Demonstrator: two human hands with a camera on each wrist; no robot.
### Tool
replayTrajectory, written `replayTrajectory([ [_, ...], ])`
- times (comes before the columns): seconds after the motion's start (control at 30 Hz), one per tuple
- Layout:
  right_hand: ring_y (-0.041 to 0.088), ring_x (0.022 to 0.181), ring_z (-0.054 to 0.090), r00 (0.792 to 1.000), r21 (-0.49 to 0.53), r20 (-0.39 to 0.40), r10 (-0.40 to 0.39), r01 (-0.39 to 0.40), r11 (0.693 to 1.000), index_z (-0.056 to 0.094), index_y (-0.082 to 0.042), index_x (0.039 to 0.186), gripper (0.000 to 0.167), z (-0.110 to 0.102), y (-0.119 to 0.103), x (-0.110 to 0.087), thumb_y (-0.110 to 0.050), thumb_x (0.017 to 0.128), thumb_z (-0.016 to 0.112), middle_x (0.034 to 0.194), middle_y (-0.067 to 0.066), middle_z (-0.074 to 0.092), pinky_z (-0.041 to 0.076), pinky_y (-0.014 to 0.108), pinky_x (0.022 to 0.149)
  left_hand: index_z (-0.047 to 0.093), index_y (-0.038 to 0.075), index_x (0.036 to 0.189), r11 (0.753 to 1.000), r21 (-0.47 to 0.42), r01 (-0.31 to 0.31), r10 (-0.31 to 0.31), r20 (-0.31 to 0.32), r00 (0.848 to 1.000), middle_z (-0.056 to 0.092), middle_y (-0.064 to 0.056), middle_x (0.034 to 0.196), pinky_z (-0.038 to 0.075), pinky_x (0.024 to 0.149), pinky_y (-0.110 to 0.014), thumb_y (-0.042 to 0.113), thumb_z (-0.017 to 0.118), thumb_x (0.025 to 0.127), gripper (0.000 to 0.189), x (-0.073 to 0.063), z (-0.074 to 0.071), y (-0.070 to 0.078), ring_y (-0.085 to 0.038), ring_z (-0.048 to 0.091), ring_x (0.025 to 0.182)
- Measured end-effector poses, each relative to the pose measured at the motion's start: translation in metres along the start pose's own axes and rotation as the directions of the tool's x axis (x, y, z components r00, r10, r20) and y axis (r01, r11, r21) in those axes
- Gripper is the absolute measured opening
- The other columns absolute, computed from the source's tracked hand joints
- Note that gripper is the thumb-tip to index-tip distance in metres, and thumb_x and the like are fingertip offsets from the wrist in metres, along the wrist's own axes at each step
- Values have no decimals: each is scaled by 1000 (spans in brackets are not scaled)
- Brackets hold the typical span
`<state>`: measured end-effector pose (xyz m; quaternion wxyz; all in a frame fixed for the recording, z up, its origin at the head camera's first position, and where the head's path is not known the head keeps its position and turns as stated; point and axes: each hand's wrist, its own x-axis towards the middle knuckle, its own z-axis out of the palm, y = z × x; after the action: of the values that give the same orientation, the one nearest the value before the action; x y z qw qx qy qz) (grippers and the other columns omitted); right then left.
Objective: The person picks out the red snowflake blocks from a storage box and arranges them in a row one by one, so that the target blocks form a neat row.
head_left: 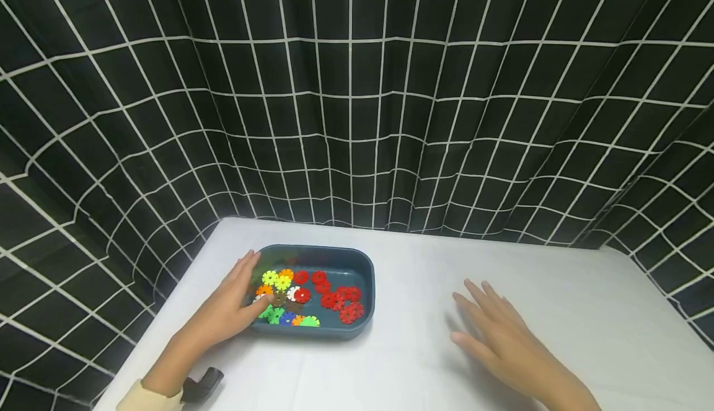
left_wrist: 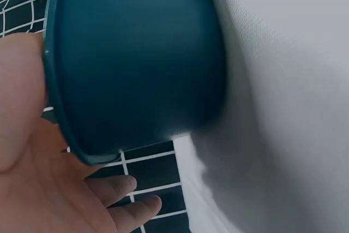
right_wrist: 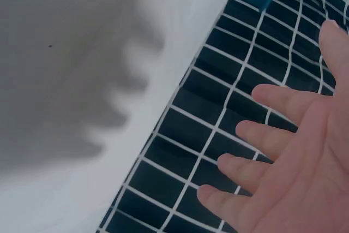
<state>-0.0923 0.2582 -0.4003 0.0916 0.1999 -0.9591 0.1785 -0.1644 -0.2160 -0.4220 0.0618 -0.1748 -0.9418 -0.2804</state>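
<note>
A dark teal plastic tub (head_left: 346, 332) stands on the white-covered table, holding many notched, flower-shaped plastic discs (head_left: 302, 296). Red discs (head_left: 350, 313) lie at its right; yellow, orange, white, brown, green and blue ones cluster at the left. My left hand (head_left: 231, 305) rests at the tub's left end, thumb over the rim, fingers straight along the far left corner. In the left wrist view two straight fingers (left_wrist: 136, 211) reach past the tub wall (left_wrist: 136, 53). Over the table on the right hovers my right hand (head_left: 502, 343), empty, fingers spread.
White cloth (head_left: 407, 293) covers the table. A black curtain with a white grid (head_left: 357, 119) surrounds its back and sides. A small black device (head_left: 202, 386) sits at my left wrist by the pale sleeve (head_left: 146, 397). The right hand's shadow (right_wrist: 92, 96) falls on the cloth.
</note>
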Motion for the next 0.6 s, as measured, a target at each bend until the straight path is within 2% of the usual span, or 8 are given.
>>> replayTrajectory([
  [0.1, 44, 146, 24, 1000, -15, -7, -25, 25, 1000, 54, -12, 145, 58, 0, -3, 4, -45, 98, 61, 157, 15, 37, 3, 42, 122, 24, -4, 155, 1000, -11, 25, -25, -6, 1000, 24, -29, 159, 30, 106, -68, 28, 70, 93, 84, 3, 2, 1, -49, 27, 143],
  [0.17, 43, 145, 27, 999, -21, -8, -43, 42, 999, 55, -12, 144, 57, 1, -4, 9, -46, 98, 61, 156, 14, 39, 5, 39, 122, 23, -5, 155, 999, -18, 45, -45, -12, 999, 24, -29, 158, 32, 106, -68, 26, 69, 92, 84, 5, 3, 1, -50, 30, 142],
  [0.27, 42, 143, 32, 998, -40, -10, -67, 66, 997, 58, -12, 141, 55, 0, -6, 17, -46, 98, 61, 154, 13, 42, 17, 46, 120, 21, -6, 155, 997, -36, 67, -68, -25, 997, 25, -30, 157, 32, 106, -68, 23, 68, 92, 83, 8, 5, 2, -50, 31, 141],
  [0.4, 38, 139, 41, 995, -52, -23, -102, 101, 994, 61, -9, 138, 53, 1, -12, 30, -45, 98, 61, 150, 11, 48, 34, 56, 110, 21, -6, 155, 994, -61, 86, -89, -44, 995, 23, -28, 158, 31, 106, -67, 18, 66, 93, 81, 11, 12, 0, -50, 30, 141],
  [0.6, 34, 129, 53, 986, -46, -44, -160, 158, 986, 64, -4, 133, 49, 8, -23, 51, -40, 99, 61, 141, 12, 57, 43, 54, 105, 22, -7, 155, 993, -58, 102, -105, -63, 992, 20, -25, 160, 30, 106, -67, 14, 65, 91, 80, 13, 20, -6, -49, 29, 142],
])
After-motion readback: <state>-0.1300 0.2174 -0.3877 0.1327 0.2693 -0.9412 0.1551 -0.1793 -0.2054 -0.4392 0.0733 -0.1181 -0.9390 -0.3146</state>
